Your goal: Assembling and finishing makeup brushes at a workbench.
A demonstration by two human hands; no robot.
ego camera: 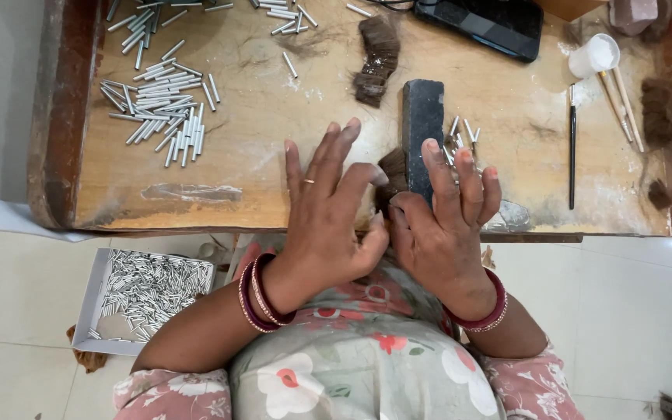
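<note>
My left hand and my right hand meet at the near edge of the wooden work table. Between their thumbs and forefingers they pinch a small tuft of brown hair, which fans out against a dark rectangular block. The other fingers of both hands are spread. Under the right fingers lie a few short metal tubes.
A heap of silver metal tubes lies at the table's left, more at the back. A larger bundle of brown hair, a black phone, a white cup, brush sticks and a black brush sit further back. A white box of tubes stands on the floor.
</note>
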